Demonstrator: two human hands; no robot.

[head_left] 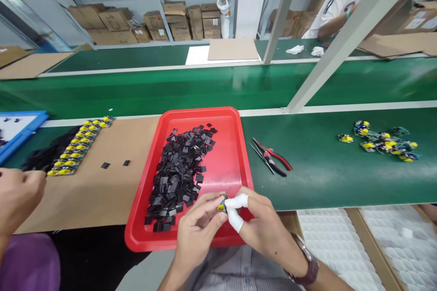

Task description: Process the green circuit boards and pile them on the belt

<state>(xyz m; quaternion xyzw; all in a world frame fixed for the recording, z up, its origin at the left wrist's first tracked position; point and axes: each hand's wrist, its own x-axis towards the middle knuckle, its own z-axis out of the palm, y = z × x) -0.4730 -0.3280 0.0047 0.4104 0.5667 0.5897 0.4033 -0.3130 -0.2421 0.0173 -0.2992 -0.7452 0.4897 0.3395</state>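
A small circuit board [222, 204] with a yellow component is pinched between my hands over the front right of a red tray [227, 154]. My left hand [201, 218] grips it from the left with thumb and fingers. White finger covers sit on the thumb and a finger of my right hand [256, 218], which presses on the board's right side. Many black plastic pieces [180, 163] lie heaped along the tray's left half. Right of the tray rest red-and-black pliers [272, 157] and metal tweezers [261, 158]. Farther right is a loose pile of similar boards [387, 143].
Rows of boards [77, 148] stand on brown cardboard [119, 195] at left, beside two loose black pieces. Another person's hand [20, 195] is at the left edge. A slanted metal post [327, 72] rises behind the bench. Boxes of white packaging [336, 245] sit low at right.
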